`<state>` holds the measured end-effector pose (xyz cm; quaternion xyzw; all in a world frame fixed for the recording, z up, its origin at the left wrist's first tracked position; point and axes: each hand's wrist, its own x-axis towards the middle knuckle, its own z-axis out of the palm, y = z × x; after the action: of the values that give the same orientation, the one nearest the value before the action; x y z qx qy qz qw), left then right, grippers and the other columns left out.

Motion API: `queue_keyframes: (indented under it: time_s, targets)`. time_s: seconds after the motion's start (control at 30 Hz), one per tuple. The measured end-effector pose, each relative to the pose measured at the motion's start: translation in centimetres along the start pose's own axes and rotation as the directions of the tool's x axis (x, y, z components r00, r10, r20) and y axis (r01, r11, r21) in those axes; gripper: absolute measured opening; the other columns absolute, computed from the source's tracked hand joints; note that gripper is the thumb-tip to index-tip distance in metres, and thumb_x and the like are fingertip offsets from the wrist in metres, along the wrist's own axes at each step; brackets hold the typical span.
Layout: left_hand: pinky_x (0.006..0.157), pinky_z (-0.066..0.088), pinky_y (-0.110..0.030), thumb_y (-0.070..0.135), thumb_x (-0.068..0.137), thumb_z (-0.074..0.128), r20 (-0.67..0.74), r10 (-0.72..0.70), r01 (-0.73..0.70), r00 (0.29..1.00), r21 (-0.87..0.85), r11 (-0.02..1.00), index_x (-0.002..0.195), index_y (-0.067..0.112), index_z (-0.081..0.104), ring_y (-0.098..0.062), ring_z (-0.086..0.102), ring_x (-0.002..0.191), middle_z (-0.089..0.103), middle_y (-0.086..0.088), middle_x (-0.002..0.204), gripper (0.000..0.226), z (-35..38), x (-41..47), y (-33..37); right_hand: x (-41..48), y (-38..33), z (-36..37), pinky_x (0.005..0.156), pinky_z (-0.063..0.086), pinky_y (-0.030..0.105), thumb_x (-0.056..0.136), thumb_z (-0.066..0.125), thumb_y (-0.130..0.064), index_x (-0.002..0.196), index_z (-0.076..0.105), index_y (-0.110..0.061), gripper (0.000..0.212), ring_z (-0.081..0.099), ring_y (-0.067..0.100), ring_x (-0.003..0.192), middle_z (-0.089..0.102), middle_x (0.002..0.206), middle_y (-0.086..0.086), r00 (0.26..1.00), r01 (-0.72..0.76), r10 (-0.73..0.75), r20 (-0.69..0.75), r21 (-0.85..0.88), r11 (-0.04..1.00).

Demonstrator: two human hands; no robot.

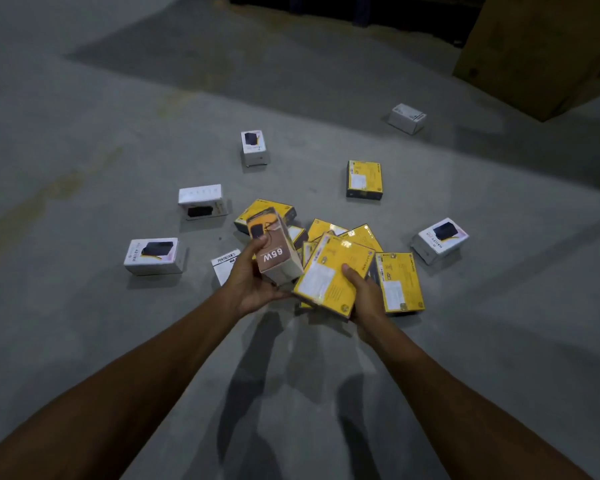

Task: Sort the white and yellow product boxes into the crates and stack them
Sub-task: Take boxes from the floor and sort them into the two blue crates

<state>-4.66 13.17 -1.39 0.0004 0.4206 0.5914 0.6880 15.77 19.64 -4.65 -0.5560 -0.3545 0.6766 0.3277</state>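
Floor (pixel 84 150), grey concrete, carries scattered boxes. At left we log a near white box (pixel 155 256), a middle white box (pixel 201 201) and a far white box (pixel 254 147), all well apart. A labelled white box (pixel 224 266) is half hidden behind our left hand (pixel 253 275), whose thumb and fingers curl round a 65W box (pixel 274 249) held above the yellow pile (pixel 361 235). Our right hand (pixel 364 292) clasps a yellow box (pixel 329 271), thumb on its face, covering part of that pile. Further right: a lone yellow box (pixel 364 180), a tilted white box (pixel 439 239), and a brown carton (pixel 534 53) cut off by the frame. Small print is unreadable.
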Motion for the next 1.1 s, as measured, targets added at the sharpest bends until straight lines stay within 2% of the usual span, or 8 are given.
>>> queue_keyframes:
  time_s: [0.1, 0.17, 0.33, 0.5, 0.67, 0.8, 0.97, 1.1]
  targets:
    - [0.103, 0.039, -0.059, 0.063, 0.077, 0.061, 0.017, 0.015, -0.014, 1.000, -0.048, 0.999, 0.124, 0.019, 0.066, -0.035, 0.056, 0.116, 0.061, -0.014, 0.131, 0.064, 4.6, -4.6, 2.3, -4.8, -5.5, 0.2, 0.087, 0.057, 0.053, 0.088, 0.070, -0.037, 0.121, 0.065, -0.024, 0.035, 0.072, 0.030, 0.099, 0.076, 0.109, 0.005, 0.996, -0.092, 0.091, 0.013, 0.179, 0.980]
    - [0.104, 0.034, -0.053, 0.071, 0.072, 0.061, -0.003, 0.002, -0.002, 1.000, -0.015, 1.000, 0.123, 0.024, 0.066, -0.033, 0.051, 0.118, 0.057, -0.011, 0.135, 0.070, 8.7, -8.4, 4.2, -8.8, -10.3, 0.7, 0.087, 0.057, 0.052, 0.090, 0.066, -0.040, 0.126, 0.063, -0.023, 0.040, 0.072, 0.031, 0.103, 0.074, 0.115, 0.007, 0.994, -0.107, 0.099, 0.047, 0.242, 0.964]
    - [0.106, 0.034, -0.047, 0.073, 0.078, 0.054, 0.092, 0.027, -0.022, 0.995, -0.061, 0.998, 0.138, 0.023, 0.057, -0.032, 0.049, 0.121, 0.056, -0.011, 0.133, 0.078, 21.4, -20.2, 11.4, -19.6, -24.8, 2.2, 0.100, 0.049, 0.056, 0.091, 0.063, -0.042, 0.124, 0.065, -0.016, 0.043, 0.069, 0.037, 0.107, 0.072, 0.116, 0.013, 0.986, -0.145, 0.113, 0.124, 0.292, 0.945]
    - [0.111, 0.029, -0.049, 0.067, 0.080, 0.056, 0.116, 0.079, -0.073, 0.990, -0.053, 0.996, 0.134, 0.024, 0.060, -0.032, 0.053, 0.114, 0.059, -0.009, 0.125, 0.070, 34.0, -32.6, 19.3, -31.6, -40.5, 2.6, 0.096, 0.053, 0.053, 0.094, 0.062, -0.030, 0.112, 0.068, -0.013, 0.025, 0.069, 0.037, 0.104, 0.073, 0.114, 0.016, 0.998, -0.057, 0.051, 0.029, 0.280, 0.958]
    - [0.106, 0.041, -0.045, 0.065, 0.083, 0.053, 0.124, 0.121, -0.117, 0.985, -0.044, 0.992, 0.121, 0.022, 0.067, -0.030, 0.060, 0.105, 0.067, -0.008, 0.111, 0.060, 44.2, -45.0, 25.2, -42.8, -53.1, 1.6, 0.060, 0.057, 0.031, 0.094, 0.062, -0.036, 0.124, 0.064, -0.011, 0.040, 0.070, 0.035, 0.100, 0.073, 0.114, 0.015, 0.999, 0.017, -0.008, -0.031, 0.300, 0.954]
    - [0.101, 0.041, -0.036, 0.065, 0.080, 0.057, 0.143, 0.139, -0.135, 0.980, -0.041, 0.990, 0.125, 0.025, 0.063, -0.025, 0.061, 0.101, 0.065, -0.005, 0.111, 0.060, 49.4, -52.5, 27.7, -50.6, -59.4, 1.3, 0.091, 0.055, 0.052, 0.091, 0.065, -0.036, 0.128, 0.061, -0.012, 0.044, 0.069, 0.034, 0.106, 0.073, 0.115, 0.012, 0.997, 0.066, -0.071, 0.003, 0.327, 0.943]
    - [0.112, 0.036, -0.044, 0.062, 0.082, 0.058, 0.270, 0.128, -0.143, 0.954, 0.036, 0.989, 0.130, 0.021, 0.061, -0.028, 0.056, 0.110, 0.062, -0.009, 0.117, 0.063, 53.4, -58.0, 30.0, -57.2, -63.1, 1.7, 0.094, 0.053, 0.056, 0.078, 0.074, -0.030, 0.131, 0.060, -0.011, 0.058, 0.068, 0.036, 0.110, 0.070, 0.121, 0.013, 0.989, 0.127, -0.145, 0.024, 0.360, 0.924]
    - [0.077, 0.057, -0.033, 0.051, 0.079, 0.069, 0.328, 0.105, -0.179, 0.939, 0.203, 0.963, 0.122, 0.019, 0.062, -0.025, 0.062, 0.096, 0.063, -0.008, 0.110, 0.055, 55.7, -59.3, 31.0, -60.0, -63.9, 2.1, 0.091, 0.053, 0.060, 0.071, 0.077, -0.022, 0.129, 0.060, -0.010, 0.061, 0.068, 0.039, 0.108, 0.070, 0.121, 0.015, 0.981, 0.186, -0.195, -0.010, 0.355, 0.916]
